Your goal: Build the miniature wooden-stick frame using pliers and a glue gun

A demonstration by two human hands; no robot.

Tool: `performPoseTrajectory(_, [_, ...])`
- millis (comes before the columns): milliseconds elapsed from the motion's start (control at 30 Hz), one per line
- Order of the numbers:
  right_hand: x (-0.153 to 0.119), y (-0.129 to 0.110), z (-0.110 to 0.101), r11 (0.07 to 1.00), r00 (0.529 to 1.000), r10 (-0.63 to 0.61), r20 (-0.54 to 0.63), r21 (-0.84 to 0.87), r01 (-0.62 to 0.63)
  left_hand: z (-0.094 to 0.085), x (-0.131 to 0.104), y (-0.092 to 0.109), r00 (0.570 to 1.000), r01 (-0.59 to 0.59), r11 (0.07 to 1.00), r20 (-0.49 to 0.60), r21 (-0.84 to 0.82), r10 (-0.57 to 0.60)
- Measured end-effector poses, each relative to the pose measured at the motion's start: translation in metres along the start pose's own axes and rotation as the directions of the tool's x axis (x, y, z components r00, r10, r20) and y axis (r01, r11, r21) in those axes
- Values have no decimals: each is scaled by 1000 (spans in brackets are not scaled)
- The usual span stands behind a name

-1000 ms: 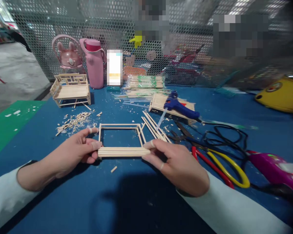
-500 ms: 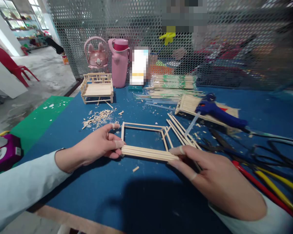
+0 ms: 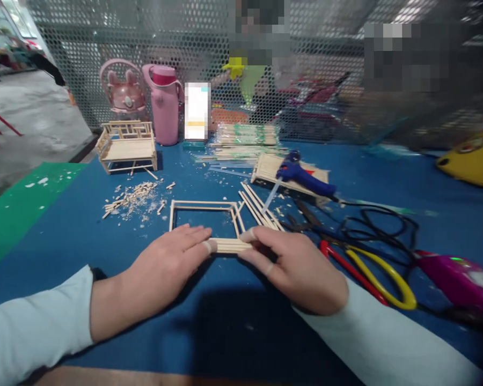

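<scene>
A small rectangular frame of thin wooden sticks [image 3: 205, 206] lies on the blue tabletop, several sticks side by side along its near edge. My left hand [image 3: 173, 257] is palm down over the left part of that edge, thumb on the near side and fingers across it, hiding the frame's left end. At the right end of the same sticks, my right hand [image 3: 293, 262] is closed, pinching them between thumb and fingers. Pale wraps cover some fingertips. Loose sticks [image 3: 255, 206] lie just beyond my right hand.
A blue glue gun [image 3: 306, 177] rests on a stick panel [image 3: 261, 169]. To the right are red-handled and yellow-handled pliers [image 3: 380, 279], black cable and a purple device [image 3: 459, 279]. Stick offcuts [image 3: 132, 198], a miniature stick bench [image 3: 126, 147] and a pink bottle [image 3: 165, 107] stand left, before perforated metal mesh.
My left hand has slid right from the frame's left end and now lies over its near sticks. My right hand keeps its pinch. The view has turned right.
</scene>
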State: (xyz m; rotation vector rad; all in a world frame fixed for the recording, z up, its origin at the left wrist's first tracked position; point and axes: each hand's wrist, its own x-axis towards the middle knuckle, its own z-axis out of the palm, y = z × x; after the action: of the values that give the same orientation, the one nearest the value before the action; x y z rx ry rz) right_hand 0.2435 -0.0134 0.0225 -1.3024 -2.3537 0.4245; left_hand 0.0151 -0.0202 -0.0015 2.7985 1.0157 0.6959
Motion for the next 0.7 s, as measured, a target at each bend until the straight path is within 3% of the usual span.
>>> performPoseTrajectory(200, [-4, 8, -17, 982, 990, 135, -48, 141, -127, 6, -3, -4, 999, -15, 999, -32, -38, 14])
performPoseTrajectory(333, [-7, 11, -19, 999, 996, 22, -90, -39, -25, 7, -4, -3, 999, -18, 999, -36, -28, 17])
performPoseTrajectory(500, [-8, 4, 1, 968, 971, -200, -127, -178, 176, 4, 0, -3, 999, -23, 1000, -39, 8, 24])
performPoseTrajectory(633, [-7, 1, 10, 947, 972, -213, -102, -267, 180, 2, 0, 7, 995, -65, 994, -67, 83, 71])
performPoseTrajectory(700, [-5, 3, 10, 944, 971, -222, -91, -271, 190, 3, -3, 18, 987, -8, 992, -157, 127, 28])
